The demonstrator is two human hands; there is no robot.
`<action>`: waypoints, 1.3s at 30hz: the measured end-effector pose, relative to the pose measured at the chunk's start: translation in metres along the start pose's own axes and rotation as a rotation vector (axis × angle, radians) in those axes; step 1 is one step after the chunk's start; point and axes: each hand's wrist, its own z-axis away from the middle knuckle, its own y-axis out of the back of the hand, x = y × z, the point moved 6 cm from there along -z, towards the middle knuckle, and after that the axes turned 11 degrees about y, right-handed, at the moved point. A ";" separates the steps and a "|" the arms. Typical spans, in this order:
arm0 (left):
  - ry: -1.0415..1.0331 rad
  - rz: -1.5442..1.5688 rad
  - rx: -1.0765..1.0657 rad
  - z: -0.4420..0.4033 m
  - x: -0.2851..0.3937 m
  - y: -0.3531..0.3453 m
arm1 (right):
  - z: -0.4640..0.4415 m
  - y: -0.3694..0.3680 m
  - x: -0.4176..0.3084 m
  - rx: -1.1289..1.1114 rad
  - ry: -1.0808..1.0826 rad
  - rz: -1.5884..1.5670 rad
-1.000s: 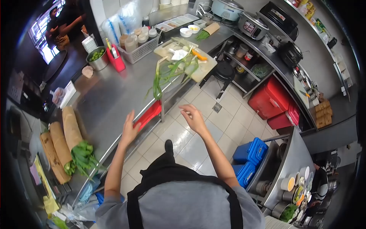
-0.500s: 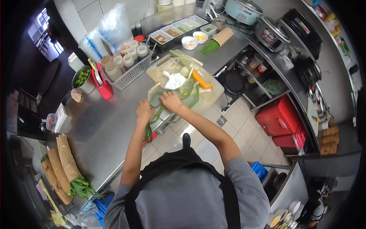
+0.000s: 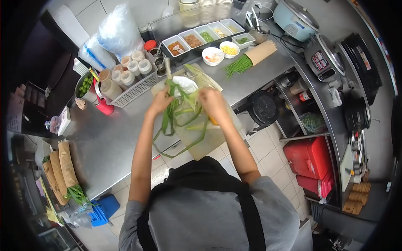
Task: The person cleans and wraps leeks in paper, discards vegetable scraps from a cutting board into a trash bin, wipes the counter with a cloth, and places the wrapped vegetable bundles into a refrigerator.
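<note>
My left hand (image 3: 161, 101) is closed around a leek (image 3: 171, 111), whose pale stem points up past my fingers while its long green leaves hang over the cutting board's near edge. Slightly blurred, my right hand (image 3: 212, 102) is over the right side of the translucent cutting board (image 3: 201, 146). Its fingers are curled together beside pale green leek pieces; what they grip is hidden. Between my hands a crumpled white cloth or paper (image 3: 185, 84) lies on the board. An orange object (image 3: 213, 121) is mostly covered by my right hand.
Behind the board stand a rack of white ingredient trays (image 3: 193, 40), two small bowls (image 3: 212, 56) and paper-wrapped green stalks (image 3: 239, 66). A grey basket of bottles (image 3: 136, 91) and a red holder (image 3: 104, 108) are to the left. Paper-wrapped vegetables (image 3: 67, 167) lie at lower left.
My left hand has moved up the board, bringing the leek with it, and the stem now points upward. The right hand has moved right and up, now covering most of the orange object.
</note>
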 end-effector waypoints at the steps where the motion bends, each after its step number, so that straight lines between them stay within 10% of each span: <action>1: -0.045 -0.090 -0.027 0.002 0.011 -0.001 | 0.008 0.003 0.030 -0.138 -0.182 0.091; 7: 0.016 -0.036 0.221 0.043 0.007 0.037 | -0.021 -0.007 0.129 0.344 0.187 0.379; 10: 0.121 -0.218 0.271 0.083 -0.025 0.045 | -0.045 -0.028 0.155 -0.069 -0.054 0.354; 17: 0.668 -0.622 0.062 0.187 -0.037 0.021 | -0.046 0.006 0.090 0.156 -0.080 0.134; 23: 0.331 -0.327 0.187 0.191 -0.086 0.006 | 0.000 -0.056 0.027 -0.011 0.205 0.039; 32: -0.209 -0.162 0.229 0.030 0.092 0.030 | 0.014 -0.065 0.017 -0.056 0.380 0.377; 35: -0.226 -0.335 -0.057 -0.014 0.086 -0.007 | 0.018 -0.050 0.007 -0.059 0.278 0.218; 39: -0.406 -0.168 0.275 0.035 0.080 0.040 | 0.046 -0.014 0.043 0.125 0.054 0.217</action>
